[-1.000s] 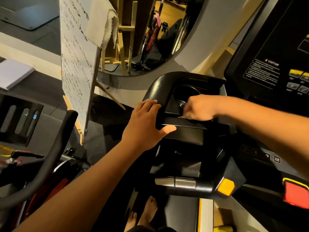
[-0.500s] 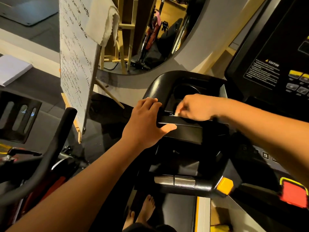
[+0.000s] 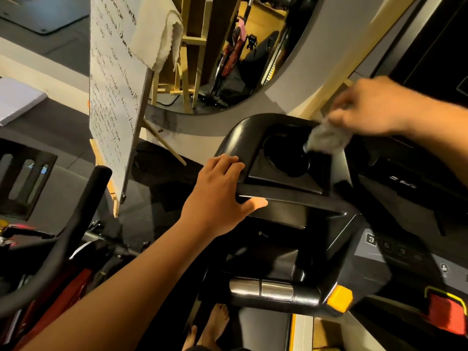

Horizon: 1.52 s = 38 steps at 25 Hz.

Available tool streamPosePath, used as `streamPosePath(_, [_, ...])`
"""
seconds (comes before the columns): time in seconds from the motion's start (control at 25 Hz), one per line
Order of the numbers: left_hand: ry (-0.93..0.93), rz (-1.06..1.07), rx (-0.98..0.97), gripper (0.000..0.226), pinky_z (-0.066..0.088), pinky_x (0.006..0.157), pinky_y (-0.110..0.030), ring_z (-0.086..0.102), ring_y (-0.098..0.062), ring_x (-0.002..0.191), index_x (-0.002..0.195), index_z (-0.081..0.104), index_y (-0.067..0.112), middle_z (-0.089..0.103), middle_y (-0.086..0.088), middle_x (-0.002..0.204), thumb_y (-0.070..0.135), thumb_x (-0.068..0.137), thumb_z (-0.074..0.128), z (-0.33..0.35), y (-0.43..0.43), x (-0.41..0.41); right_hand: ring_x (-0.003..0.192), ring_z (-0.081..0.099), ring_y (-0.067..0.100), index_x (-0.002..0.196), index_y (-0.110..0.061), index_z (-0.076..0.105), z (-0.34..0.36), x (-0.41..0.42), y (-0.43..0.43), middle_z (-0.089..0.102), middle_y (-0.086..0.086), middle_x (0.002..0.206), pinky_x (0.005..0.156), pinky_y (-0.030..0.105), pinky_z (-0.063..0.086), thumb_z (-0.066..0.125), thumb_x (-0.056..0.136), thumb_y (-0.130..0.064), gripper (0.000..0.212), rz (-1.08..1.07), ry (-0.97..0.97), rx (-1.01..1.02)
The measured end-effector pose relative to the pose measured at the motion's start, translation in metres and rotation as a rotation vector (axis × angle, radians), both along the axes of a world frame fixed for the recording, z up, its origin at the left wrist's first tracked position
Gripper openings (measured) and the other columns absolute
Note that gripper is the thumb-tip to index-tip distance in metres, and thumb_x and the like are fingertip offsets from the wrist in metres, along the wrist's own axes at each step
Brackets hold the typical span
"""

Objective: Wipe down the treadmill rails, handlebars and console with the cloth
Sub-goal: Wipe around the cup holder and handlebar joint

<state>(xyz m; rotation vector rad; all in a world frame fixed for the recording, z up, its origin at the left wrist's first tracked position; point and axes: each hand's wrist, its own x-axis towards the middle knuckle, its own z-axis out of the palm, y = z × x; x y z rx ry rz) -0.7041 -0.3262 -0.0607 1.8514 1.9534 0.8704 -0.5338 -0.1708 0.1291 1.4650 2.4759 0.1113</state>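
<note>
the cloth (image 3: 326, 139), pale and crumpled into a wad, hangs from the fingertips of the right hand (image 3: 367, 107), which pinches it from above. the bottom of the wad sits at the right rim of the round cup holder (image 3: 286, 158), at or just over its edge; the picture is too blurred there to tell whether it touches. the cup holder is sunk into the glossy black console tray (image 3: 240, 140) on the left side of the treadmill. the left hand (image 3: 220, 196) grasps this tray at its near left corner, fingers bent over the rim and thumb stretched out along the front ledge.

below the tray runs a handlebar (image 3: 260, 290) with two silver pads, and a yellow cap (image 3: 339, 298) sits at its right end. right of that are a row of numbered keys (image 3: 387, 245) and a red key (image 3: 445, 312) framed in yellow. the person's bare feet (image 3: 215, 323) stand on the belt beneath the handlebar.

further left, a written-on whiteboard (image 3: 114, 97) leans on a wooden easel with a white towel (image 3: 157, 34) draped over its top. behind it is a curved mirror (image 3: 240, 59). the black padded bar of an exercise bike (image 3: 83, 211) rises at the lower left.
</note>
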Motion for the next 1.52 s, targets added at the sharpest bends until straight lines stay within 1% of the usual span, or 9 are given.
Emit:
streamPosePath(0.08, [0.004,0.002,0.002,0.085,0.026,0.115,-0.037,0.02,-0.015,0.14,0.139,0.043,0.02,0.037,0.006,0.147,0.073,0.073,0.056,0.0,0.0,0.001,0.101,0.062,0.037,0.112,-0.013,0.069,-0.02,-0.001,0.003,0.069,0.019,0.105,0.089,0.037,0.048,0.055,0.089,-0.029,0.031,0.05,0.141,0.12])
streamPosePath(0.44, [0.017,0.004,-0.03,0.088,0.028,0.116,-0.04,0.018,-0.015,0.142,0.14,0.042,0.022,0.036,0.006,0.149,0.076,0.072,0.052,0.003,0.002,0.001,0.079,0.062,0.032,0.083,-0.002,0.069,-0.163,-0.03,0.035,0.064,0.018,0.078,0.062,0.033,0.045,0.052,0.078,-0.002,0.018,-0.197,0.19,-0.462])
streamPosePath(0.56, [0.024,-0.002,-0.024,0.088,0.029,0.115,-0.04,0.02,-0.016,0.14,0.14,0.042,0.021,0.037,0.005,0.148,0.075,0.072,0.052,0.004,0.003,0.001,0.077,0.055,0.024,0.089,-0.004,0.071,-0.149,-0.041,0.041,0.063,0.012,0.084,0.056,0.025,0.041,0.052,0.079,0.001,0.022,-0.056,-0.093,-0.648])
streamPosePath(0.72, [0.019,-0.01,-0.027,0.088,0.028,0.115,-0.04,0.018,-0.015,0.142,0.141,0.041,0.022,0.035,0.006,0.149,0.076,0.073,0.051,0.002,0.002,0.001,0.112,0.059,0.029,0.125,-0.011,0.059,-0.138,-0.051,0.035,0.059,0.008,0.125,0.076,0.032,0.047,0.058,0.09,-0.021,0.036,0.215,-0.797,-0.342])
streamPosePath(0.92, [0.047,-0.018,-0.019,0.09,0.021,0.113,-0.032,0.015,-0.014,0.142,0.142,0.038,0.023,0.033,0.007,0.15,0.078,0.072,0.047,-0.002,0.005,-0.002,0.103,0.059,0.03,0.113,-0.017,0.064,-0.122,-0.039,0.044,0.056,0.009,0.113,0.067,0.035,0.046,0.049,0.092,-0.027,0.027,0.687,-0.6,0.1])
streamPosePath(1.08, [0.028,-0.028,-0.036,0.091,0.019,0.113,-0.031,0.013,-0.013,0.142,0.143,0.038,0.023,0.032,0.008,0.15,0.079,0.072,0.045,0.0,0.004,-0.003,0.12,0.048,0.025,0.119,-0.018,0.062,-0.132,-0.016,0.047,0.05,0.004,0.134,0.08,0.036,0.05,0.043,0.096,-0.025,0.031,0.717,-0.829,-0.014])
streamPosePath(1.32, [0.027,-0.019,-0.036,0.091,0.018,0.114,-0.03,0.012,-0.012,0.142,0.144,0.038,0.022,0.032,0.008,0.15,0.077,0.072,0.049,0.002,0.002,-0.001,0.094,0.064,0.024,0.098,-0.018,0.068,-0.137,-0.035,0.028,0.066,0.004,0.096,0.073,0.026,0.042,0.048,0.086,-0.022,0.025,0.16,-0.476,-0.356])
streamPosePath(1.4, [0.016,-0.024,-0.047,0.091,0.02,0.115,-0.032,0.011,-0.012,0.142,0.144,0.037,0.022,0.031,0.009,0.151,0.077,0.072,0.049,0.002,0.003,-0.001,0.067,0.058,0.013,0.078,-0.014,0.066,-0.138,-0.021,0.03,0.06,0.002,0.071,0.068,0.023,0.04,0.048,0.084,-0.005,0.021,-0.041,-0.033,-0.614])
streamPosePath(1.52, [0.006,-0.022,-0.056,0.092,0.022,0.116,-0.035,0.011,-0.012,0.143,0.144,0.037,0.023,0.03,0.01,0.151,0.078,0.072,0.048,0.005,0.003,-0.002,0.065,0.062,0.019,0.087,-0.012,0.066,-0.156,-0.019,0.029,0.065,0.01,0.074,0.059,0.023,0.045,0.059,0.082,0.0,0.015,-0.381,0.594,-0.533])
